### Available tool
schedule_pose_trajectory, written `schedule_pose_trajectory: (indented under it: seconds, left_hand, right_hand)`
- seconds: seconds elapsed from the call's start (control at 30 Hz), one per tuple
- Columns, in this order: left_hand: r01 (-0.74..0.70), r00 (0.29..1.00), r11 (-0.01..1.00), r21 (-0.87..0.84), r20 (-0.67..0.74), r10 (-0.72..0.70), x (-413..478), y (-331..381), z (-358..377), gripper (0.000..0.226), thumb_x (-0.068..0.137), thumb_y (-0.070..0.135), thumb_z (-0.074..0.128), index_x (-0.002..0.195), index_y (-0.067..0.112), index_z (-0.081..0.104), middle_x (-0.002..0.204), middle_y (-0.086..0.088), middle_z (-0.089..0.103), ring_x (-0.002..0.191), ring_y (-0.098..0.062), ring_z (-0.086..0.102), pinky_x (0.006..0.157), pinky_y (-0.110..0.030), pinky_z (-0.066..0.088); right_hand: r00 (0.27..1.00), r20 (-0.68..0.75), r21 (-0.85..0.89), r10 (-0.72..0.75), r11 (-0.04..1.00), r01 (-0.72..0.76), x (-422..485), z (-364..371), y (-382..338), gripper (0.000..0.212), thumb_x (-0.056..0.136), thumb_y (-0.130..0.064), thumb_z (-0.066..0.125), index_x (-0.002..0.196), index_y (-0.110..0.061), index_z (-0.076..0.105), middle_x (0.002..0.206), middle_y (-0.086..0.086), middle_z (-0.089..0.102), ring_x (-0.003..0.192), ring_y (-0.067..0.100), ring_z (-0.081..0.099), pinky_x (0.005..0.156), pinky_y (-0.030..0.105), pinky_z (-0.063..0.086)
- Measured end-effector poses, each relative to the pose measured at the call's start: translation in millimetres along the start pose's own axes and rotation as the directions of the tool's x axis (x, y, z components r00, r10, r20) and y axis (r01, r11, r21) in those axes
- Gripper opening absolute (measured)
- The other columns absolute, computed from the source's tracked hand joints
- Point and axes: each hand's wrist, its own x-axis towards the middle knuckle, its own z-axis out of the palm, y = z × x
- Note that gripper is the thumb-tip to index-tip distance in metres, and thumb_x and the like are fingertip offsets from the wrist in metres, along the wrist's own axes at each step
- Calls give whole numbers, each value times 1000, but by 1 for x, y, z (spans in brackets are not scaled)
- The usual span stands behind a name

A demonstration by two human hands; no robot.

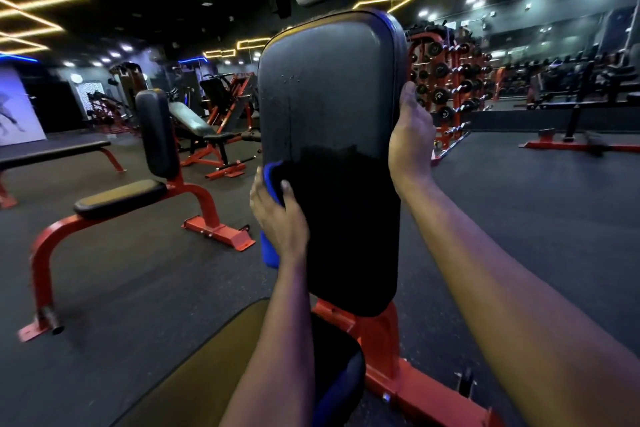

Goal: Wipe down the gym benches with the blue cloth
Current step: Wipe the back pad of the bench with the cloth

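Left hand [277, 215] grips the folded blue cloth [272, 180], thumb over the front and palm pressing it onto the left edge of the black padded upright backrest [329, 97]. The cloth sits about halfway down that edge, with a tail hanging below the wrist. Right hand [412, 135] clasps the opposite, right edge higher up. Its thumb shows and its fingers go behind the pad out of sight, probably bracing the pad so it doesn't rock under the wiping pressure.

Upper pad face shows small specks or droplets and a grey sheen, the lower half is dark; can't tell if that is wet or shadow. Judging by this, the step in hand is the backrest side, and the face may need more passes.

Below is the same bench's tan-topped black seat pad [207, 367] on a red steel frame [391, 333]. To the left, well apart, stands a second red-framed seat bench [121, 198], with no cloth near it. More benches behind.

No bins or buckets in view. The only holder is the red dumbbell rack [446, 87] behind the right hand, its tiers filled with black dumbbells.
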Motion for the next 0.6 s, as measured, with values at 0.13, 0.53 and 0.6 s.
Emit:
schedule_pose_trajectory:
  seconds: [0.13, 0.53, 0.6]
  left_hand:
    - [-95, 994, 994, -45, 45, 97, -20, -5, -2, 62, 97, 43, 45, 152, 18, 32, 159, -1, 28, 147, -15, 19, 116, -14, 9]
    - [-160, 985, 984, -73, 56, 164, 1, 2, -1, 57, 98, 34, 48, 149, 11, 37, 156, -6, 33, 146, -19, 24, 120, -28, 15]
    - [-178, 978, 980, -91, 96, 187, -34, -21, -13, 57, 97, 38, 46, 148, 12, 39, 157, -3, 31, 147, -16, 22, 118, -21, 15]
  right_hand:
    - [1000, 11, -18, -1, 1000, 1, -1, 1, 0, 50, 102, -50, 40, 64, -23, 58, 63, -10, 50, 63, 6, 45, 66, 32, 37]
    - [999, -34, 15, -22, 1000, 23, -3, 1, -3, 60, 102, -49, 41, 96, 6, 64, 104, 23, 68, 90, 31, 63, 85, 47, 49]
    - [999, -39, 15, -25, 1000, 26, -3, 1, -3, 62, 102, -50, 41, 98, 8, 63, 109, 30, 61, 98, 37, 58, 88, 52, 47]
